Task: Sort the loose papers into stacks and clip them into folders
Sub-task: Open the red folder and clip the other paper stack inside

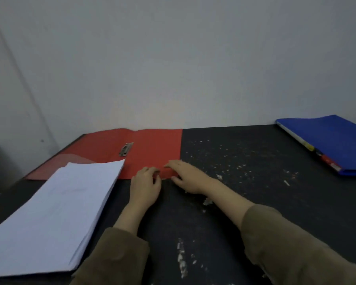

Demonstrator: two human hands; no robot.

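Both hands (162, 177) rest on the open red folder's (152, 149) near edge — left (145, 182) pinching, right (186, 176) flat.

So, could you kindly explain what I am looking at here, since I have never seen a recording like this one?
There is no machine here: a person wears a camera on the head, so this single picture looks forward and down at their own two arms in brown sleeves. They work at a dark table with chipped paint, set against a pale wall. A red folder lies open on it, showing a metal clip near its middle fold. The left hand and the right hand both rest at the folder's near edge, fingers on its corner; neither lifts anything. A thick stack of white paper lies to the left, overlapping the folder. A closed blue folder sits at the far right.
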